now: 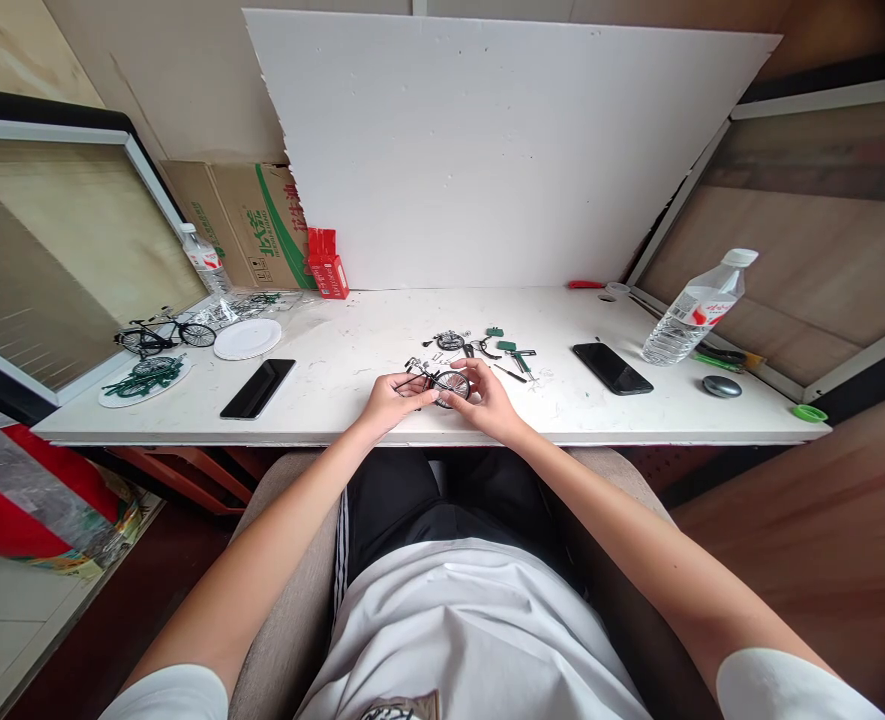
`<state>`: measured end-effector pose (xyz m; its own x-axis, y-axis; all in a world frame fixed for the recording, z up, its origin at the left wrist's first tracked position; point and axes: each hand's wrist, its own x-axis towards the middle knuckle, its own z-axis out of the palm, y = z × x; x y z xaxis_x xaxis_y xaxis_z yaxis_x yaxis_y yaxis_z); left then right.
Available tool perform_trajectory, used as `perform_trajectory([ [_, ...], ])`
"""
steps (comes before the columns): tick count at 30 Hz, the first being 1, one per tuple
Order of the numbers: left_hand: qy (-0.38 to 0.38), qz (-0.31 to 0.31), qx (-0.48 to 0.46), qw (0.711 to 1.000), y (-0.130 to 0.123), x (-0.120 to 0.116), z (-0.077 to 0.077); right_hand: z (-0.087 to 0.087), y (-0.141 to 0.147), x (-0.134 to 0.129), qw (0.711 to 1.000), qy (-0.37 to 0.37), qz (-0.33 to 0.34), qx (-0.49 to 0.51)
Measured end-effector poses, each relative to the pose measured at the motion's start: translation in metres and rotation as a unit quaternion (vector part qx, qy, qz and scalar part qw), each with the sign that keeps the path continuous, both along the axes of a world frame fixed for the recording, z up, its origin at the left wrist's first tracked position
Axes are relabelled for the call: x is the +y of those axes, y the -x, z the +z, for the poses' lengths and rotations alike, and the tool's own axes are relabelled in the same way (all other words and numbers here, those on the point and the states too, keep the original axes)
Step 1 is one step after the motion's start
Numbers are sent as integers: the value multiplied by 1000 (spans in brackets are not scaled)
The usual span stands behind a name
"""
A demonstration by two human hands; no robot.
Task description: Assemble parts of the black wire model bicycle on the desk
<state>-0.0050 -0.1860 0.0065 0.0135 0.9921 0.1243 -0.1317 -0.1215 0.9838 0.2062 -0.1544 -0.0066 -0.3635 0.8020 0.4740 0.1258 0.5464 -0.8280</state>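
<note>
A small black model bicycle [433, 378] is held between my two hands, just above the front part of the white table. My left hand [398, 402] is closed on its frame, with the thumb pointing to the right. On the other side, my right hand [487, 402] grips around the spoked wheel [453, 384], thumb below and fingers above. Fingers cover parts of the frame. Just behind my hands lie loose model parts: a black wheel [451, 341], green pieces [506, 346] and a thin dark rod-like tool [510, 373].
A phone [257, 388] lies left, another phone [612, 368] right. An assembled model bicycle [164, 333], a white plate [248, 340] and a plate of green parts [144, 380] are at far left. Water bottles [700, 308] stand at both sides. A white board [502, 150] leans behind.
</note>
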Motion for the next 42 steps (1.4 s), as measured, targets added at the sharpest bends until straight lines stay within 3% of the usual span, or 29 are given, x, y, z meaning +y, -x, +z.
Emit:
perform_trajectory([
  [15, -6, -23, -1, 1000, 4, 1, -3, -2, 1, 2, 1000, -8, 2, 13],
  [25, 5, -17, -11, 1000, 5, 0, 1, 6, 2, -9, 995, -97, -10, -15],
  [42, 8, -24, -16, 1000, 8, 3, 1, 9, 2, -13, 993, -116, -36, -3],
])
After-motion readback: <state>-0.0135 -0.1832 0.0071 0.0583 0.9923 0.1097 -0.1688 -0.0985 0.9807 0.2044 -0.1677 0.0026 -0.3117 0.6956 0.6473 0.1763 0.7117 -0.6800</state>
